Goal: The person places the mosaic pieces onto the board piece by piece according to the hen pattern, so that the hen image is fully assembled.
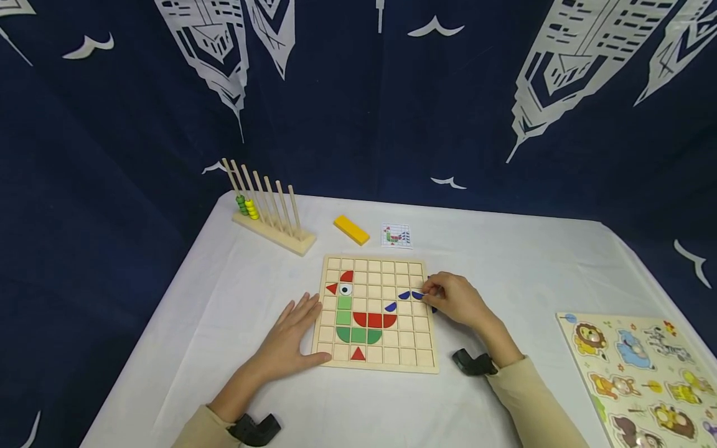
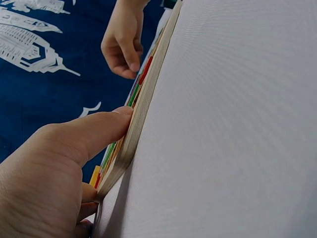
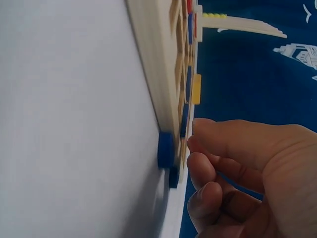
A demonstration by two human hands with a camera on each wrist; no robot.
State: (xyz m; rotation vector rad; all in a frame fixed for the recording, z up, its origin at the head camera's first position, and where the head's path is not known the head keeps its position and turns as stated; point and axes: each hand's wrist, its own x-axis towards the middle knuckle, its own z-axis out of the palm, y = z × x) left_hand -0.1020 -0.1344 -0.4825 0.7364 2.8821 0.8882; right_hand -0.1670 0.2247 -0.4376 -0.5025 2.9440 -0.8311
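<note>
A wooden grid board (image 1: 403, 358) lies on the table with coloured pieces set out as a bird. Its green blocks (image 1: 344, 317), red body pieces (image 1: 374, 320) and round eye piece (image 1: 345, 289) sit in the squares. My left hand (image 1: 291, 342) rests at the left edge, fingers spread and straight, thumb (image 2: 106, 126) against the rim. Over the right edge, my right hand (image 1: 456, 298) has curled fingers, thumb and forefinger close together beside a blue piece (image 1: 417, 295). Nothing shows between those fingertips. Another blue piece (image 3: 166, 149) stands just outside the board.
Behind the board lie a yellow block (image 1: 351, 230) and a small pattern card (image 1: 396, 236). A wooden peg stand (image 1: 274, 233) with green and yellow beads is at back left. An animal puzzle board (image 1: 638, 373) lies at right.
</note>
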